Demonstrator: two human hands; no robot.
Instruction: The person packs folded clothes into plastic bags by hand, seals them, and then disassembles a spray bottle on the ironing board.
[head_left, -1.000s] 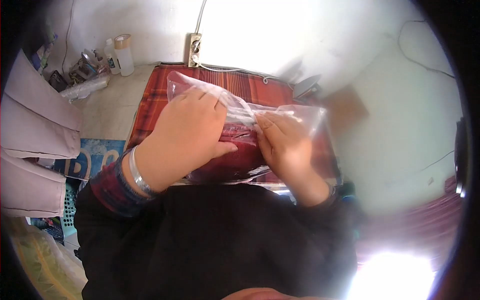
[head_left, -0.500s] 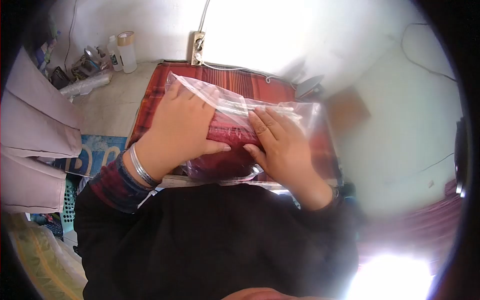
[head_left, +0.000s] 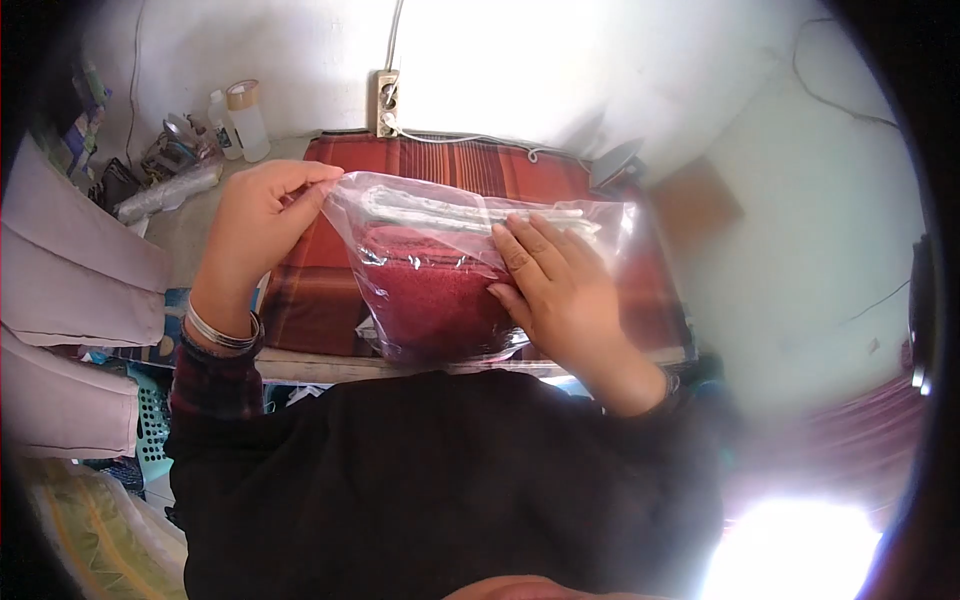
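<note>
A clear plastic bag (head_left: pixel 345 215) lies on the table, wrapped around a folded dark red cloth (head_left: pixel 430 295) and a folded white cloth (head_left: pixel 400 200) at its far side. My left hand (head_left: pixel 262 215) pinches the bag's far left corner between thumb and fingers, drawing the film out from the cloths. On the bag's right part rests my right hand (head_left: pixel 560 275), palm down, its fingers stretched over the white and red cloths. The red cloth looks thick and fuzzy through the shiny film.
A red-orange plaid cloth (head_left: pixel 310 290) covers the tabletop under the bag. An iron (head_left: pixel 617 170) stands at the back right, near a power strip (head_left: pixel 387 105) with a white cable. Bottles and a tape roll (head_left: pixel 242 95) stand back left. Pale garments (head_left: pixel 75 230) hang at left.
My left hand has lifted off the bag's top and moved left, now pinching its corner. The left part of the bag is more spread out. My right hand stays nearly in place.
</note>
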